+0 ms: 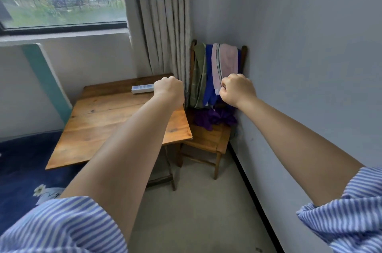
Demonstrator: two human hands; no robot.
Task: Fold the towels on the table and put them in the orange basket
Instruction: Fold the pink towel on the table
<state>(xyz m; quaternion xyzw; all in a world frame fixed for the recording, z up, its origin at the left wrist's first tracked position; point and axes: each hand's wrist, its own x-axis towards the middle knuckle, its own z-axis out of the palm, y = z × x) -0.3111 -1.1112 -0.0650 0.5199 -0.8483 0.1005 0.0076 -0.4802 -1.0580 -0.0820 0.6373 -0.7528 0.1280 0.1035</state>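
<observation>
Sleeves (62, 226): blue-white striped, pushed up both forearms.
Left hand (168, 89): curled into a fist above the table's far edge, holding nothing visible.
Right hand (237, 89): pinching the pink towel's lower edge.
Pink towel (226, 62): draped over the chair (208, 139) back beside green and blue towels.
Purple cloth (215, 118): bunched on the seat.
Table (115, 124): wooden, power strip (142, 88) at back.

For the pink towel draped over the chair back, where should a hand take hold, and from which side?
Pinch the pink towel at its lower hanging edge, coming from the front of the chair. It hangs freely there, striped border facing out, and the right hand already grips that end. The wall blocks the right side.
</observation>
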